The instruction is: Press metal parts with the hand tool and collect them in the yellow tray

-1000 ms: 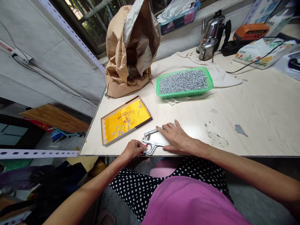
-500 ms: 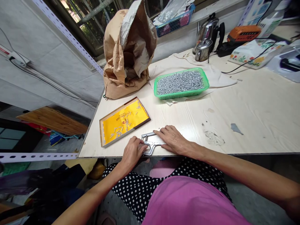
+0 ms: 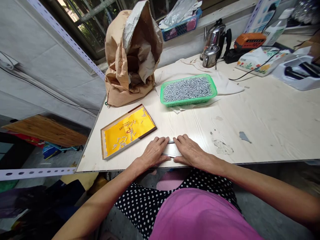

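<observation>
Between my hands, near the table's front edge, lies a silver metal hand tool (image 3: 171,155) with two long bars. My left hand (image 3: 155,151) is closed over its left end, fingers on the far bar and thumb along the near one. My right hand (image 3: 189,150) grips the right end the same way, and most of the tool is hidden under both hands. To the left sits a shallow cardboard tray (image 3: 147,132) with a yellow bottom and several small silver screw-like pieces (image 3: 122,143) scattered in it.
Beyond my hands, a green plastic basket (image 3: 213,90) is heaped with small silver pieces. A large open brown paper sack (image 3: 117,66) stands behind the tray. Toward the back right are a metal kettle (image 3: 216,33), a tissue pack (image 3: 260,61) and a black cable.
My left hand has slid right and wrapped over the tool's spring end, which showed before. My right hand has closed further around its end. The view has shifted slightly.
</observation>
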{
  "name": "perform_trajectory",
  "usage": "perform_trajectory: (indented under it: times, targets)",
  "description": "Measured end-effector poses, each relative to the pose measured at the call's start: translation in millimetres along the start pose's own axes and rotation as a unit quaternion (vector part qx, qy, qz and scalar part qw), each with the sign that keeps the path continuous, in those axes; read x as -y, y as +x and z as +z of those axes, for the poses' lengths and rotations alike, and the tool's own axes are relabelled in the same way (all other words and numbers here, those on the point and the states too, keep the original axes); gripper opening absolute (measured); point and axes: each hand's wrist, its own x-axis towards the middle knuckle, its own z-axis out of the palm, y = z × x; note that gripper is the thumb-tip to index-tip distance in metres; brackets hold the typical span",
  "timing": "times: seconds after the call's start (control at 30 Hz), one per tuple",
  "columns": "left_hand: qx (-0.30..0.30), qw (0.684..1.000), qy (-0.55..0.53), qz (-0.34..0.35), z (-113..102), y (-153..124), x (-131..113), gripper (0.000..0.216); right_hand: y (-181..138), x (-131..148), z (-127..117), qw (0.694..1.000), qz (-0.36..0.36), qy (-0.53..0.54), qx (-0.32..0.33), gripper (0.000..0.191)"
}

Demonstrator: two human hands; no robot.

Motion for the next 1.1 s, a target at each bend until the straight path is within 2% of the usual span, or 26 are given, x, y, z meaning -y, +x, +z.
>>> perform_trajectory:
  times: [0.13,0.23,0.33,0.6,0.73,0.8,0.87,0.9,0.97,1.1]
  targets:
    - [0.016,0.999,-0.030,0.024,1,12,0,0.051,2,-3,-4,1.000,-0.008,0.005,0.010,0.045]
    - [0.012,0.999,-0.053,0.007,0,18,2,0.035,6,-6,-7,1.000,-0.019,0.009,0.014,0.023]
    - [0.007,0.998,-0.055,-0.006,1,19,5,0.027,12,-8,-7,0.999,-0.028,0.003,0.026,0.012]
    - [-0.001,0.999,-0.050,-0.021,4,25,7,0.029,25,-9,0,0.996,-0.058,-0.018,0.059,0.013]
    - [-0.003,0.999,-0.049,-0.020,3,20,7,0.027,20,-12,-4,0.998,-0.049,0.007,0.035,0.011]
    - [-0.027,0.998,-0.054,-0.016,6,11,5,0.033,16,-16,-8,0.998,-0.054,0.028,0.015,0.025]
    - [-0.080,0.995,-0.055,-0.020,15,-2,0,0.043,14,-20,-12,0.997,-0.064,0.034,-0.001,0.042]
    - [-0.110,0.992,-0.051,-0.021,20,-8,-5,0.044,13,-22,-13,0.997,-0.066,0.030,-0.004,0.045]
    - [-0.152,0.987,-0.040,-0.015,33,-20,-16,0.043,15,-26,-12,0.998,-0.060,0.015,-0.005,0.035]
    - [-0.169,0.984,-0.052,0.006,57,-31,-35,0.043,29,-34,-4,0.999,-0.034,-0.013,-0.002,0.017]
